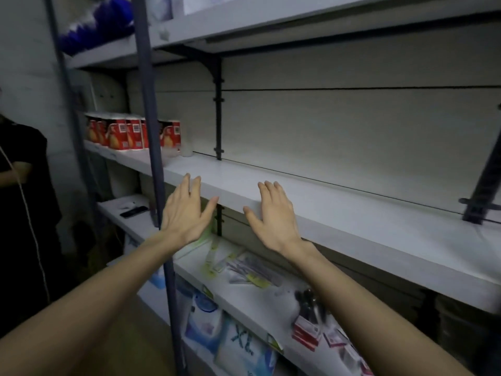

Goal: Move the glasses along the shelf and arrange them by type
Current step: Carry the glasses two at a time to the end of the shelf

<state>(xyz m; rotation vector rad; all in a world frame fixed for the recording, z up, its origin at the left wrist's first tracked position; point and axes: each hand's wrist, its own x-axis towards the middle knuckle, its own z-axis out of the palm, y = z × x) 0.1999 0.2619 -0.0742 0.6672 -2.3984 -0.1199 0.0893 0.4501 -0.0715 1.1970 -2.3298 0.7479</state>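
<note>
A long white shelf (339,213) runs across the view at chest height. At its far left end stand two or three faint clear glasses (187,149), blurred and hard to count, next to red printed packs (127,134). My left hand (187,213) and my right hand (273,215) are both held out flat in front of the shelf's front edge, fingers spread, palms away from me. Neither hand holds anything. The glasses lie well beyond my left hand, to the upper left.
A dark metal upright post (154,147) crosses in front of my left wrist. The lower shelf (257,297) carries small packets, pens and red boxes. Blue-white packs hang below. A person in black (21,185) stands at the left. Black brackets (218,115) hold the shelves.
</note>
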